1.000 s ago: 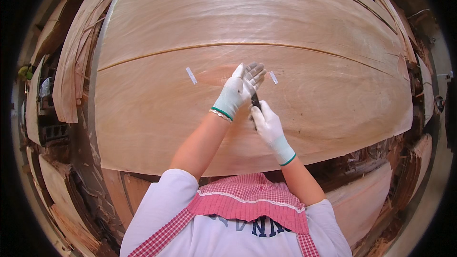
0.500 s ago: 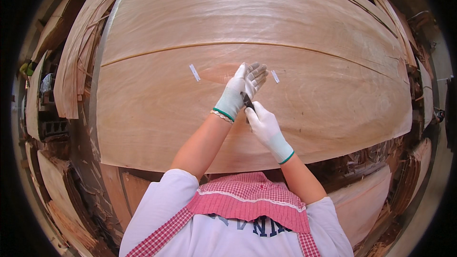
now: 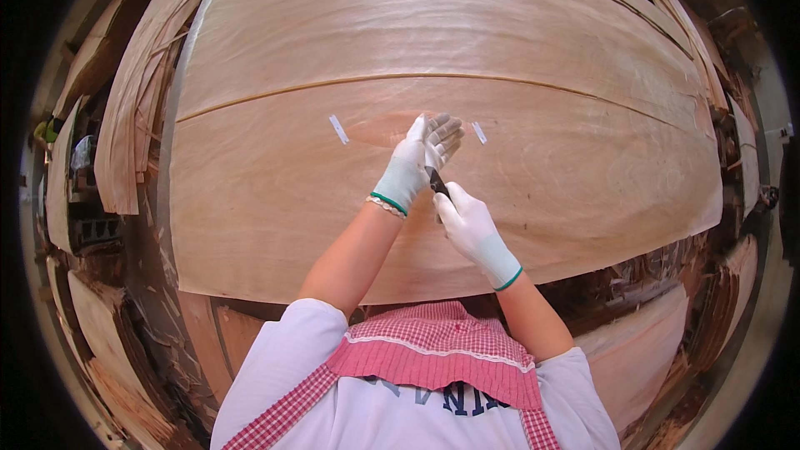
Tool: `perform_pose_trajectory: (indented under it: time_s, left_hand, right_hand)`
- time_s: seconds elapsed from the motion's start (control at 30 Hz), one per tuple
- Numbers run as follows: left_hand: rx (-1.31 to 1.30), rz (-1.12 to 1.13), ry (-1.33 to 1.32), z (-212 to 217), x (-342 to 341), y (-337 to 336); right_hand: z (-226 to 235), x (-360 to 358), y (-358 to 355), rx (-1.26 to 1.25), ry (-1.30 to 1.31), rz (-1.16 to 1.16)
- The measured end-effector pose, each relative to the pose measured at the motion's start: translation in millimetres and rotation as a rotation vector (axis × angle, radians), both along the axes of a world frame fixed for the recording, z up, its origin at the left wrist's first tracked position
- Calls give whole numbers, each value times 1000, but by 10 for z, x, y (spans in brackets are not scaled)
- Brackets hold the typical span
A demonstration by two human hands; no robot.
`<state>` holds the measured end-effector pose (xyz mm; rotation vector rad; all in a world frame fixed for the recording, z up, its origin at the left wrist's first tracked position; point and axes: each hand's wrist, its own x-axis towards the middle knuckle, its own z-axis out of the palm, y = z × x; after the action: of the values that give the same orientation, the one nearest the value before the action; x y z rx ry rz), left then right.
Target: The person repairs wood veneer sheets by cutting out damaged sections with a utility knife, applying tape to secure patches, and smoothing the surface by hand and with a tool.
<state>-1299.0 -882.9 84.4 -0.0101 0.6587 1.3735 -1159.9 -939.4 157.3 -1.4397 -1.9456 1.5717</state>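
Note:
A large sheet of light wood veneer (image 3: 583, 158) lies flat before me, with a second sheet (image 3: 417, 25) behind it. My left hand (image 3: 415, 162), in a white glove with a green cuff, presses flat on the near sheet beside a darker oval patch (image 3: 379, 127). My right hand (image 3: 471, 229), gloved the same way, grips a small dark-handled tool (image 3: 437, 182) whose tip points up under my left palm. Two short strips of white tape, one (image 3: 337, 128) left and one (image 3: 479, 132) right, lie at either end of the patch.
Stacks of curled veneer strips (image 3: 133, 117) pile up at the left edge. More veneer offcuts and scraps (image 3: 667, 283) lie below the table at the right and on the floor (image 3: 125, 367) at the lower left. Dark clutter sits at the far left.
Both hands have stayed at the patch; my right hand with the tool has shifted slightly toward me and to the left, while the left palm keeps pressing the sheet.

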Motion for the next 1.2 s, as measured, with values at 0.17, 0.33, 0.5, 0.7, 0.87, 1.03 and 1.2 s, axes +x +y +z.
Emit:
perform_pose_trajectory:
  time_s: [0.17,0.33,0.5,0.7,0.87,1.03,1.2]
  left_hand:
    - [14,-11,-3,-10,10,-4]
    - [0,28,-65,-30,35,-16]
    - [-26,47,-158,82,197,-33]
    - [175,66,-388,368,646,-86]
    - [258,56,-399,648,1240,-116]
    - [388,-44,-369,978,2053,-148]
    - [427,-163,-377,1142,3044,-158]
  right_hand:
    - [65,45,-24,44,-58,40]
    - [87,329,-78,-328,125,-224]
    - [-36,730,-74,-298,154,-404]
    - [-296,1462,-118,-254,236,-464]
    - [-681,2378,62,415,-893,-310]
    - [-715,3329,-251,212,-991,105]
    - [-196,4009,-561,110,-56,-374]
